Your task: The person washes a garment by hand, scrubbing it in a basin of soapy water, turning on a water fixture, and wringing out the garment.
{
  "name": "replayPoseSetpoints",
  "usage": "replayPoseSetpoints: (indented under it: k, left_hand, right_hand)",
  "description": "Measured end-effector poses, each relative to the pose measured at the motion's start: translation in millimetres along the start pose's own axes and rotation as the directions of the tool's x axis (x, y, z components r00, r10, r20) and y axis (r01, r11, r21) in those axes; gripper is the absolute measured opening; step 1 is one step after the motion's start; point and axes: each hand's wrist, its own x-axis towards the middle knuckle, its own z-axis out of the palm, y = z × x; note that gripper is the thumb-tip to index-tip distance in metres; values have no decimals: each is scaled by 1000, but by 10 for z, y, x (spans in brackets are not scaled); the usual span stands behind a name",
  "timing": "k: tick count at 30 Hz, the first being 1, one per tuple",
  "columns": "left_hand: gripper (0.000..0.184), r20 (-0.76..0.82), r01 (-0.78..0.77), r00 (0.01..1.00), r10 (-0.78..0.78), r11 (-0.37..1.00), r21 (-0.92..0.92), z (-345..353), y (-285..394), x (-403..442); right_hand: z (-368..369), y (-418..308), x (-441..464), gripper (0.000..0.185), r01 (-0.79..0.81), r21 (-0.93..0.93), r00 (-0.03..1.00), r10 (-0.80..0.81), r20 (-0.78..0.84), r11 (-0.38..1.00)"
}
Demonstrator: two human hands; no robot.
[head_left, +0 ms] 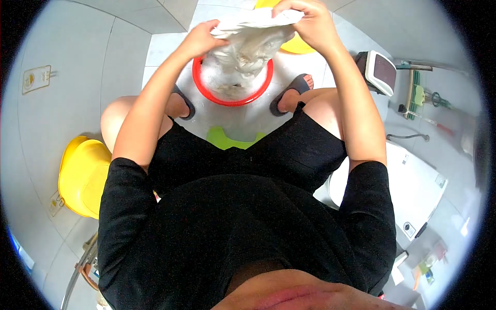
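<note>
A wet white cloth garment [253,46] is stretched between my two hands above a red basin [201,90]. My left hand [200,39] grips its left edge, fingers closed on the fabric. At the upper right edge, my right hand [310,23] pinches the cloth. The garment's lower part hangs down into the basin, where whitish suds [227,85] show around it. What kind of garment it is, I cannot make out.
Between my feet, the basin stands on a tiled floor [163,54]. Behind my right hand is a yellow basin [299,45]. A green stool [232,138] shows beneath me. Another yellow tub [85,178] is at left; a white bin [380,72] stands at right.
</note>
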Motion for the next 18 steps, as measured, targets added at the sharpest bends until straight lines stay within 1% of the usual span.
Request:
replayPoseSetpoints:
  k: [1,2,3,4,6,7,8,10,11,12,14,15,16,17,18]
  left_hand:
    - [55,67,133,990,-124,980,-146,-134,-10,0]
    - [54,152,269,960,-234,922,-279,-248,-19,-26]
    - [54,255,324,938,-235,857,-401,-331,-128,-19]
    - [54,254,324,938,-236,855,-404,-394,39,-75]
    - [59,56,165,984,-168,758,-631,-524,339,-176]
    - [67,-101,18,990,-102,783,-621,-520,386,-159]
    - [67,-104,14,989,-101,781,-624,-517,431,-157]
    - [55,-194,-25,960,-200,631,-775,-562,695,-206]
    - [54,-224,-80,963,-152,628,-774,-566,695,-206]
    - [54,-229,-86,962,-152,623,-777,-577,762,-227]
    - [57,-263,-148,962,-77,664,-733,-578,919,-271]
    - [57,-268,-152,961,-76,662,-734,-555,935,-280]
    - [57,-269,-236,962,50,648,-725,-529,940,-284]
    - [57,-267,-316,948,175,624,-715,-510,945,-283]
    - [57,-269,-318,947,176,623,-714,-493,967,-290]
  right_hand:
    - [-73,-45,-4,8,-16,-125,1000,15,-10,992]
    - [-142,-87,1,8,-32,-246,999,28,-22,969]
    - [-216,-86,14,9,75,-392,997,-78,9,917]
    - [-247,-86,-12,9,76,-392,997,-77,13,917]
    - [-280,-67,-78,8,-167,-346,980,192,42,923]
    - [-270,7,-120,2,-14,-529,988,94,126,848]
    - [-279,80,-143,2,-11,-532,987,94,130,846]
    - [-280,148,-163,11,-87,-407,963,181,200,909]
    - [-282,249,-189,19,-153,-387,939,256,229,909]
    - [-241,230,-203,19,-150,-393,938,257,234,907]
    - [-160,187,-243,38,-119,-486,932,266,247,866]
    - [-80,63,-224,55,-117,-421,926,252,280,899]
    - [17,-9,-206,55,-112,-424,927,249,282,899]
    - [118,-69,-180,55,-175,-319,936,257,239,931]
    - [218,-98,-142,55,-232,-206,942,273,197,951]
